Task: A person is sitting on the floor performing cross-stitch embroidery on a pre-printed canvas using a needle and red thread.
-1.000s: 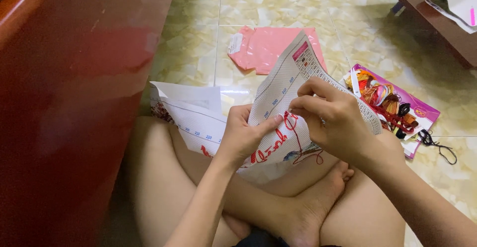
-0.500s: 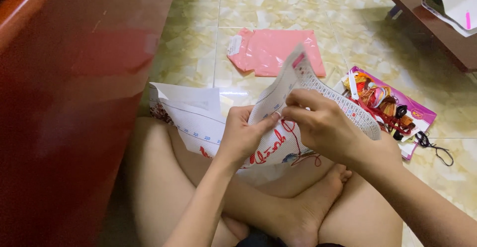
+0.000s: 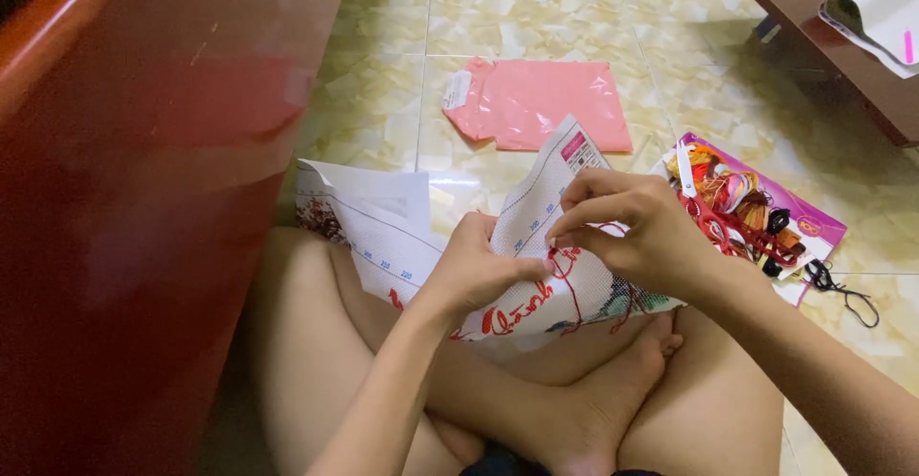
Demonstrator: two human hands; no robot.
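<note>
Since earlier frame, R hand (image 3: 637, 232) dropped lower on cloth (image 3: 536, 246), pinching at the red stitching; L hand (image 3: 479, 270) gripped cloth's fold. Thread pack (image 3: 756, 217), frame right, held coloured skeins.

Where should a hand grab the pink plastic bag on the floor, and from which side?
Probably the near left corner of the pink plastic bag, by its white label, coming from above. The bag lies flat on the tiled floor, so only an edge can be pinched, and that corner looks slightly crumpled and raised. It lies clear of the cross-stitch cloth and both hands.
</note>
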